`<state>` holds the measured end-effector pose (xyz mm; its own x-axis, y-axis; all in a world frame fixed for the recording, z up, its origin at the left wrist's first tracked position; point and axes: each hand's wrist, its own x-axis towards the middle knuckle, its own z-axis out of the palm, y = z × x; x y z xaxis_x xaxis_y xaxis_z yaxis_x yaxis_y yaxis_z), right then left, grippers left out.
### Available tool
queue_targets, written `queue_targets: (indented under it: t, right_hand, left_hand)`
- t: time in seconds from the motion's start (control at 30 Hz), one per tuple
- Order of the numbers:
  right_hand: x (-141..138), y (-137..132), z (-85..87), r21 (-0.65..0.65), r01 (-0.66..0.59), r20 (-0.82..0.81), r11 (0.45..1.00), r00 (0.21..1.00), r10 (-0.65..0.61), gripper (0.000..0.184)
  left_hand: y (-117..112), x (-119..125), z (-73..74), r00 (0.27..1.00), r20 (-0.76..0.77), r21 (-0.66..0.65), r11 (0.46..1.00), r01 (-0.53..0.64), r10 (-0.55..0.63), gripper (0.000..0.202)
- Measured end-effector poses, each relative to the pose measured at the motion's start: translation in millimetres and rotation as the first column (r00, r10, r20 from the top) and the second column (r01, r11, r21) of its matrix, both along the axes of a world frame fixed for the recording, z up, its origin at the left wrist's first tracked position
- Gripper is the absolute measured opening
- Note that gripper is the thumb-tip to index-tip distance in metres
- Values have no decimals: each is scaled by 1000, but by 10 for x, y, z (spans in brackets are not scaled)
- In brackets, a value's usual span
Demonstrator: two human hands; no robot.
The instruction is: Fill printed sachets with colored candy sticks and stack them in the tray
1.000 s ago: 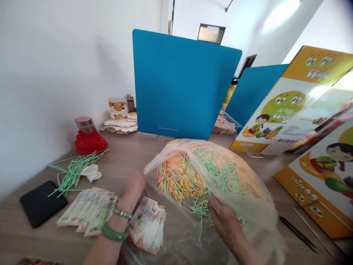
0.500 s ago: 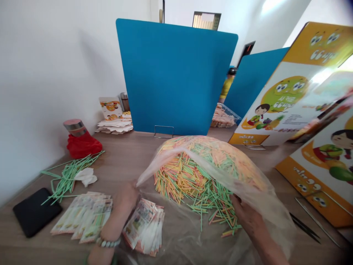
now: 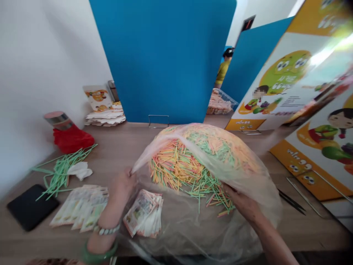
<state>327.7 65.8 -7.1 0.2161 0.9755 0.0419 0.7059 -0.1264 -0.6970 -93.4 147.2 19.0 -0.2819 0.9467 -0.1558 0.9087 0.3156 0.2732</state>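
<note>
A large clear plastic bag lies on the table with its mouth towards me. Inside is a heap of thin, short sticks in yellow, green and pink. My left hand pinches the bag's edge at the left of the mouth. At the right side, my right hand reaches to the mouth beside the green sticks and grips the film there; its fingertips are partly hidden. Printed packets lie fanned out near my left hand, and more packets are left of my wrist.
Long green strips, a white tissue, a black flat pad and a red bag with a jar lie left. A blue divider stands behind. Black tweezers and printed boards are right. A person is beyond.
The view has tilted downward, so the divider and table items sit higher in it. Both hands stay at the bag's mouth, and the heap looks much the same.
</note>
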Motion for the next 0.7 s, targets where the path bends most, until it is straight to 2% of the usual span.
queue_targets:
  t: [0.07,0.13,0.2,0.27,0.3,0.33,0.37,0.43,0.47,0.53,0.57,0.6,0.63,0.7]
  right_hand:
    - [-223,84,79,-112,-106,-164,988,983,87,41]
    - [-448,232,204,-123,-205,-341,971,928,153,42]
    - [-642,412,334,-52,-233,-476,971,860,181,48]
    - [-812,557,423,23,-158,-520,987,841,147,53]
    - [-903,593,443,50,-110,-492,993,862,120,52]
    - [-1006,593,446,71,-79,-431,994,897,102,48]
    - [-1128,555,434,88,-83,-345,993,932,109,40]
    - [-1425,372,382,100,-240,-156,966,955,253,25]
    - [-1592,244,351,94,-371,-72,924,923,378,22]
    - [-1918,-19,289,42,-669,58,742,743,667,25]
    - [-2055,-129,260,5,-728,110,685,681,724,27]
    - [-2163,-213,233,-17,-734,141,679,670,729,28]
    - [-2237,-269,206,-34,-699,164,714,701,694,29]
    - [-2292,-311,155,-58,-562,158,825,811,563,30]
  left_hand:
    - [22,49,92,997,-76,151,988,-20,32,37]
    - [21,98,118,984,-171,371,922,114,-52,42]
    - [-9,142,85,927,-246,478,797,369,-282,39]
    - [-53,165,10,813,-240,448,682,578,-531,30]
    - [-75,163,-38,764,-212,411,654,635,-609,26]
    - [-92,151,-92,743,-183,368,656,659,-644,25]
    - [-106,131,-150,750,-161,321,685,654,-641,26]
    - [-123,73,-262,813,-148,222,782,583,-564,34]
    - [-128,43,-307,842,-150,172,825,538,-518,39]
    - [-145,-7,-357,873,-160,93,873,479,-462,46]
    - [-162,-22,-358,872,-169,75,876,476,-459,47]
    - [-190,-31,-343,865,-183,73,871,486,-468,47]
    - [-233,-35,-316,856,-205,87,862,499,-475,47]
    - [-371,-30,-242,859,-247,139,860,490,-449,43]
